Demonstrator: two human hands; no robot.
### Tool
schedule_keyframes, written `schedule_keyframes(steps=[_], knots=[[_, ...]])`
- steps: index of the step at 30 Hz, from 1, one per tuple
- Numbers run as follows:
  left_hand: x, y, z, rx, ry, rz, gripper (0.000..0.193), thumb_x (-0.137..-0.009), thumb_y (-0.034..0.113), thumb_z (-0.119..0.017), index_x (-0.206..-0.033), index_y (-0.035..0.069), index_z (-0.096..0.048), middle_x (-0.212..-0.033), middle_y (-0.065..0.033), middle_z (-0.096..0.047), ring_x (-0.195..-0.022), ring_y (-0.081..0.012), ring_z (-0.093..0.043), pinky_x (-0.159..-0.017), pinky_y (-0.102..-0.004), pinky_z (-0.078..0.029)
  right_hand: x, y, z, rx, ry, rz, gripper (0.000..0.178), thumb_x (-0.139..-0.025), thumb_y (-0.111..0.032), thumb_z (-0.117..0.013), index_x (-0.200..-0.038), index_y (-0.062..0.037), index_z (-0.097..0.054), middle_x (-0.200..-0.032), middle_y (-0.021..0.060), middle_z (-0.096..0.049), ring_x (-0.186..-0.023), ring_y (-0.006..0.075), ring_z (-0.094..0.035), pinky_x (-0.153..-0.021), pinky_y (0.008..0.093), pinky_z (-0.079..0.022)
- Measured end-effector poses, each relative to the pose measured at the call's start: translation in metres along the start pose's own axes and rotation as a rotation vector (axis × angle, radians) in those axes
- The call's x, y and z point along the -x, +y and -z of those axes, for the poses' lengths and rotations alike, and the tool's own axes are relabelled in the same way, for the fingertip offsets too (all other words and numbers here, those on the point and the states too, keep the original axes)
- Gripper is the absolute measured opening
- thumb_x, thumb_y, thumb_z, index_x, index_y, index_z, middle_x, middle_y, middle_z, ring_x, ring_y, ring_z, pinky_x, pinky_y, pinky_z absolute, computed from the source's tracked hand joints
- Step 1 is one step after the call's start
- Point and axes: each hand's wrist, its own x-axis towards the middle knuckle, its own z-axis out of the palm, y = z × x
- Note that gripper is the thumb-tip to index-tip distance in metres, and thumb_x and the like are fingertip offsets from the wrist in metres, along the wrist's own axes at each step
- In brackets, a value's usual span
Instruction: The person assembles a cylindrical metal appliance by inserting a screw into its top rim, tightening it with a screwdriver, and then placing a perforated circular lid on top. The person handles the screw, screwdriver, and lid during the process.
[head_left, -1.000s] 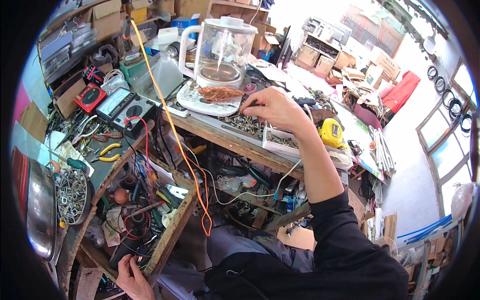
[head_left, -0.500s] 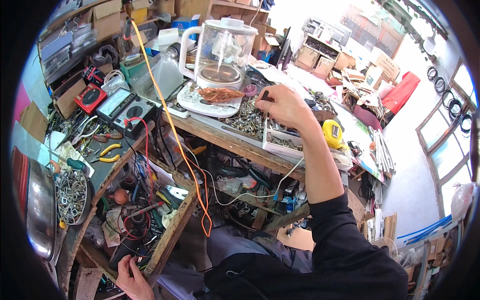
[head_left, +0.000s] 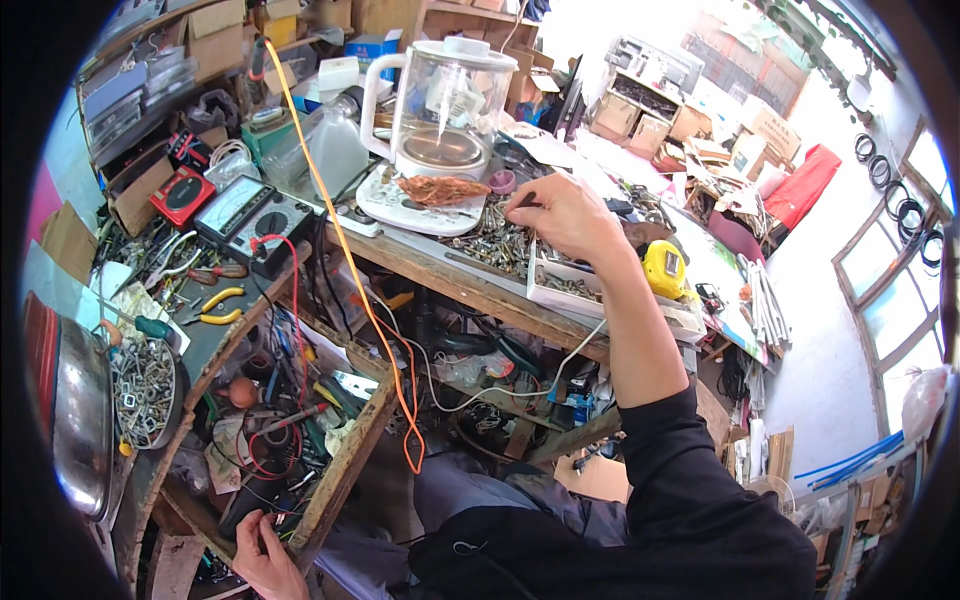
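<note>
My right hand reaches over the bench, its fingers closed on a dark narrow tool whose lower part is hidden. Beneath it lies a heap of screws and small metal parts, with a white tray of more hardware under the wrist. Down at the lower left, my left hand is at the near corner of an open wooden drawer. Its fingers are bent close together near thin wires, and what they grip, if anything, cannot be made out. Loose tools and red leads fill the drawer.
A glass kettle stands behind a white base plate. An analog multimeter, yellow-handled pliers and a bowl of hardware are at left. An orange cord hangs across the view. A yellow tape measure sits right.
My right hand has shifted slightly left over the screws, and the dark tool has tilted flatter in its fingers. My left hand stays in place.
</note>
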Motion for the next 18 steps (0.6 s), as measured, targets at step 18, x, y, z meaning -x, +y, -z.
schedule_keyframes(steps=[18], knots=[[0.001,-0.006,0.000,0.031,-0.006,0.011,0.016,-0.104,0.006,-0.058,-0.111,-0.008,-0.064,-0.093,-0.0123,-0.072,-0.087,-0.0141,-0.067,-0.079,-0.0279,-0.052,-0.003,-0.002,0.004,-0.102,0.059,-0.057,0.025,-0.089,-0.025,-0.070,-0.105,-0.0079,-0.079,-0.090,0.0188,-0.074,-0.085,0.0334,-0.072,-0.081,0.0413,-0.055]])
